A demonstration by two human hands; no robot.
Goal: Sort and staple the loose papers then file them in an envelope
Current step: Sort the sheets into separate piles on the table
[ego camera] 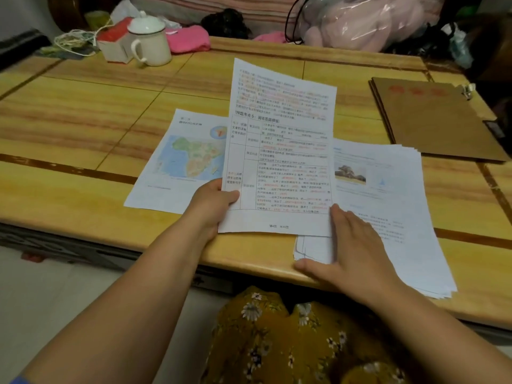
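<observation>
We find the left hand (213,200) pinching a text sheet (279,151) raised above the tabletop (83,128); the right hand (352,250) lies flat, fingers straight, on the loose stack (393,206). A map page (182,159) lies left, the envelope (435,120) far right. We advise checking the page number before laying it down.

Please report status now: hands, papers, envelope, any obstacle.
Left hand holds text sheet in a pinch grip. Right hand flat on paper stack. Map sheet left; envelope untouched. Nothing in the way.
</observation>
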